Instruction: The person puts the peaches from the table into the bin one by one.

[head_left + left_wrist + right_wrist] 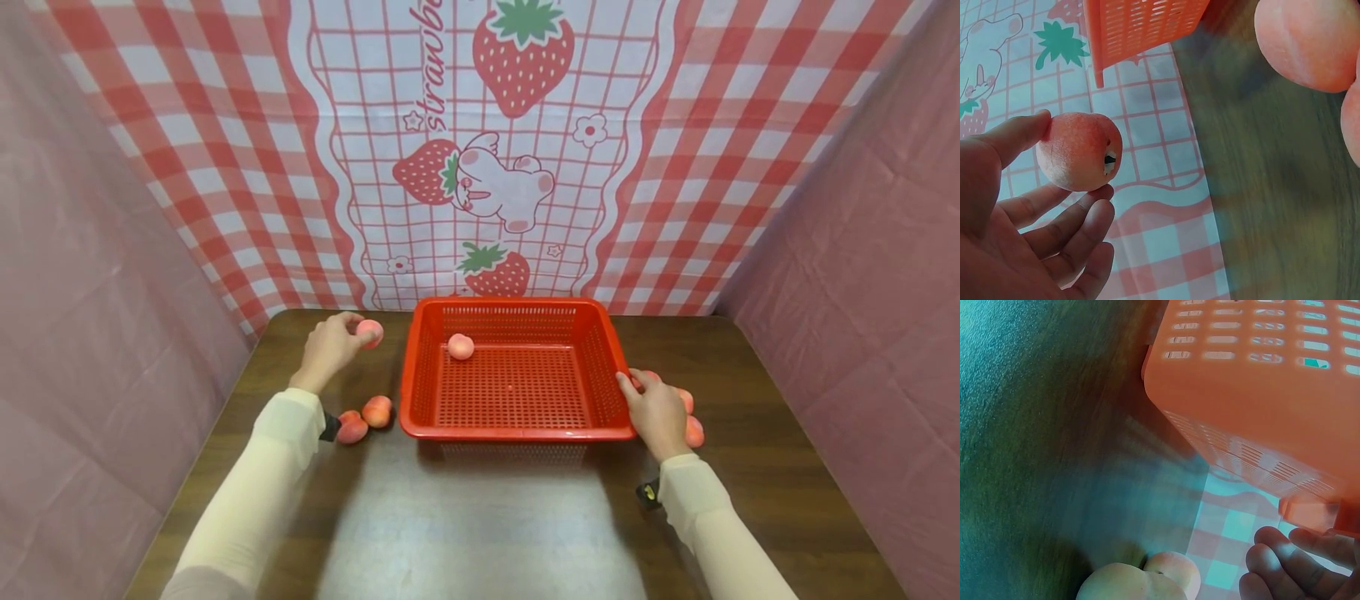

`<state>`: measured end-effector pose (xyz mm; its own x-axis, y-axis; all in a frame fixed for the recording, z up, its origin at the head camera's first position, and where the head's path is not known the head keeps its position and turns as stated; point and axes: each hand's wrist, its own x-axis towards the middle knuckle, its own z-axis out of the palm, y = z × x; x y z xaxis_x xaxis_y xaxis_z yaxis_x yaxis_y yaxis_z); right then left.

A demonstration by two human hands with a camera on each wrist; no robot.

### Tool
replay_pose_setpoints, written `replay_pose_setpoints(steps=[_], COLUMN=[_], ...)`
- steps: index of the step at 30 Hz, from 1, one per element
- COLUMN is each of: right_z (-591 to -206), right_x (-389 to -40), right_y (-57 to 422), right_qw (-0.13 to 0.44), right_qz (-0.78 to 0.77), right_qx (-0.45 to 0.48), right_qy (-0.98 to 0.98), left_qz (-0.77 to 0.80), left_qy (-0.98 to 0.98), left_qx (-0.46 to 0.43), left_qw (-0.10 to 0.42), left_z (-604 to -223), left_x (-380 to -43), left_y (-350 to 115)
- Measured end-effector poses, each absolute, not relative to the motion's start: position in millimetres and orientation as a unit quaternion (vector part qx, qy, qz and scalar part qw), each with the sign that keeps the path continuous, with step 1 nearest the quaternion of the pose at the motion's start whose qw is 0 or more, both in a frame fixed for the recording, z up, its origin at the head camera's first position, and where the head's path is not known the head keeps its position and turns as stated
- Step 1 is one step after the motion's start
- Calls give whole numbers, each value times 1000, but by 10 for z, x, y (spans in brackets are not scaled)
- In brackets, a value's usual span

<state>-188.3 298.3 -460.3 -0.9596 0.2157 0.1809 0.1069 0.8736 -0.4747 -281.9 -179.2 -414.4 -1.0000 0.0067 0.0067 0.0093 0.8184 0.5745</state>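
Observation:
My left hand [328, 346] pinches a pink-red peach [1079, 152] between thumb and fingertips, held up left of the basket. A small dark and pale mark shows on its side in the left wrist view. The red plastic basket [517, 434] stands mid-table with one pale peach [461, 347] inside, towards its back left. At the basket's right side my right hand [656, 414] grips the rim, thumb on top and fingers outside beneath it. Several peaches [694, 432] lie beside that hand, partly hidden by it.
Two more peaches, one reddish [352, 427] and one orange-red [377, 412], lie on the wooden table [757, 492] near the left wrist. A checked strawberry cloth [480, 167] hangs behind the basket. Pink curtains [862, 233] close off both sides.

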Motion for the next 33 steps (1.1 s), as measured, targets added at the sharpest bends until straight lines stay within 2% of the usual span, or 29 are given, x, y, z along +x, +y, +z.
replay_pose_setpoints(steps=[23, 33], right_z=[-4606, -4637], right_x=[-1878, -1882], right_y=[2967, 2956], right_qw=[123, 158], right_qz=[244, 253], right_qx=[-84, -81], right_qy=[-958, -951], left_qz=[-308, -316], left_qy=[-951, -948], left_qx=[-16, -25], left_qw=[16, 19], left_z=[-4098, -4073], left_x=[-2872, -2905], left_y=[-1658, -1558])
